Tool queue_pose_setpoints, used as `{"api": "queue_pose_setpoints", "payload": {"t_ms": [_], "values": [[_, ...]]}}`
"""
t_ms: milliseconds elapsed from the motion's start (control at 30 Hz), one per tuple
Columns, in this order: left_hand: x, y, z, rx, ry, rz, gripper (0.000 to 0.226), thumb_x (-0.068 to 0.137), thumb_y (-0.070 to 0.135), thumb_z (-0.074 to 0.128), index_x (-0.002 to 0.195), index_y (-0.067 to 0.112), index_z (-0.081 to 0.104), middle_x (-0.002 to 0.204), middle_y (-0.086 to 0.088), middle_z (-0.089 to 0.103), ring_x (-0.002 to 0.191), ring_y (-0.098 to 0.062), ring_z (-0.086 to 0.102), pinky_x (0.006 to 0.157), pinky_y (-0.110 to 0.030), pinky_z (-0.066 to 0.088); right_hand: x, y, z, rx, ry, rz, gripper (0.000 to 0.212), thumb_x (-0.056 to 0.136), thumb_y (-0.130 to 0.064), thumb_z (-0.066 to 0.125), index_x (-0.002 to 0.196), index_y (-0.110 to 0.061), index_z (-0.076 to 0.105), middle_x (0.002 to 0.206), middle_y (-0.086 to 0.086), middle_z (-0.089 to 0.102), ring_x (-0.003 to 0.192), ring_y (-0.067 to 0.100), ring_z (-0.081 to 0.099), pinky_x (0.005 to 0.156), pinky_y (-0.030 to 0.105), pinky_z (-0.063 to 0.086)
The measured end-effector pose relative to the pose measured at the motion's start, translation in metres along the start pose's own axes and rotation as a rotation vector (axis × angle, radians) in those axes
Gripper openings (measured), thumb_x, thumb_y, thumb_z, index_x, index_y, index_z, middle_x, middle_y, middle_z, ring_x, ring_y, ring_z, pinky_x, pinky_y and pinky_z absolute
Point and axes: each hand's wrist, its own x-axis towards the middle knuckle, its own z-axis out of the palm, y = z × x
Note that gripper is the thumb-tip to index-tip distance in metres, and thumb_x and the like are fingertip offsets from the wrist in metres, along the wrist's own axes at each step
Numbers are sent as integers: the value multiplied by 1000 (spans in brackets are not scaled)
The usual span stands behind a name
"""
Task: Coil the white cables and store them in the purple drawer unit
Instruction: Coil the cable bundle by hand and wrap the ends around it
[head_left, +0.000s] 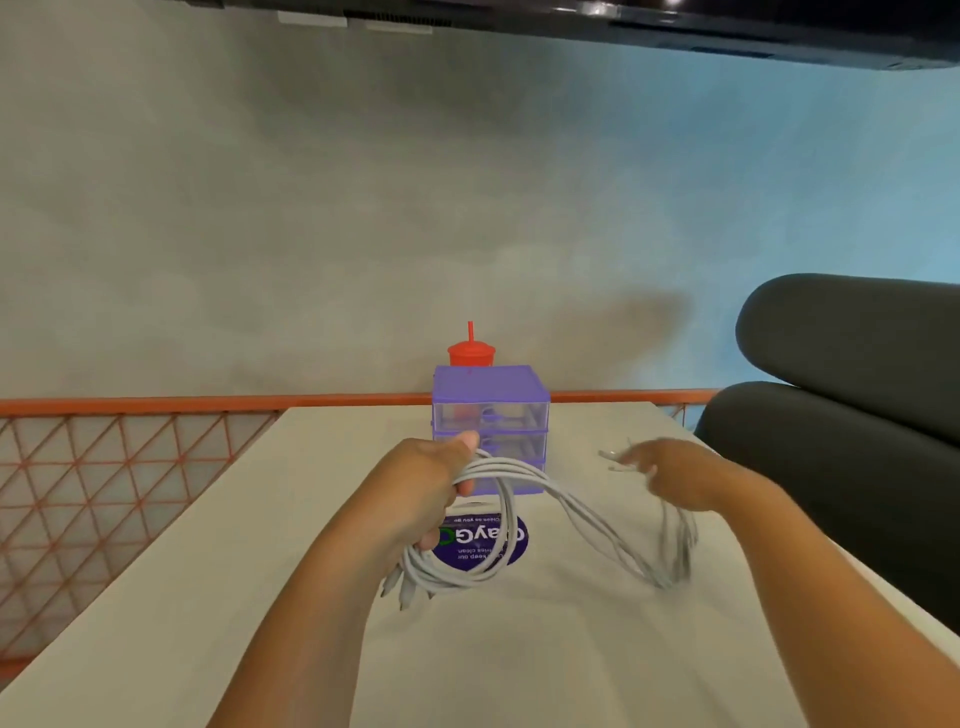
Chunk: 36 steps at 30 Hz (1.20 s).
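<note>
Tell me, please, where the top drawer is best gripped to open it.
Probably the small knob in the middle of the top drawer, on its clear front, pinched from the near side, facing you. The front sits flush in the unit, so nothing else sticks out. The left hand grips the cables.

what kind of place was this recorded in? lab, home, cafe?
Probably a café or shared eating area. The white table carries a round purple "clean as you go" sticker, dark grey padded seating stands at the right, and an orange metal mesh railing runs behind the table.
</note>
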Motion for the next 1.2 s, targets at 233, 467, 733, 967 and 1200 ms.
{"api": "queue_pose_setpoints", "payload": {"t_ms": [233, 467, 733, 967, 1200], "values": [[-3, 1, -3, -18, 38, 12, 50, 96, 41, 41, 60, 9, 55, 35, 9, 29, 31, -12, 25, 44, -24, 25, -62, -107, 11, 376, 77, -531, 28, 91, -34, 54, 118, -40, 54, 107, -15, 63, 90, 2, 58, 76, 13, 44], [-4, -5, 0, 52, -55, 47, 37, 97, 41, 38, 77, 16, 58, 61, -1, 39, 35, -10, 26, 41, -20, 26, -64, -107, 4, 421, 334, -612, 21, 85, -39, 61, 104, -46, 63, 100, -18, 68, 90, 6, 61, 78, 29, 53], [-18, 4, -5, -266, -480, 79, 58, 77, 70, 45, 67, 18, 69, 49, 3, 27, 32, -2, 19, 36, -14, 22, -41, -104, 28, 455, 835, -771, 46, 92, -60, 21, 80, -26, 49, 71, -1, 54, 66, 10, 46, 55, 29, 41], [-20, 10, -1, -282, -247, 151, 39, 73, 45, 57, 73, 7, 65, 48, 5, 21, 35, -6, 16, 36, -16, 19, -40, -109, 25, 654, 760, -618, 56, 85, -70, 23, 96, -36, 66, 96, -17, 46, 94, 13, 46, 76, 22, 41], [-12, 12, -4, -548, -6, 118, 38, 92, 35, 47, 70, 6, 58, 43, 5, 21, 30, -5, 16, 32, -13, 20, -78, -129, 4, 532, 999, -451, 29, 91, -38, 43, 76, -17, 57, 69, -8, 56, 63, 11, 50, 54, 20, 39]]}}
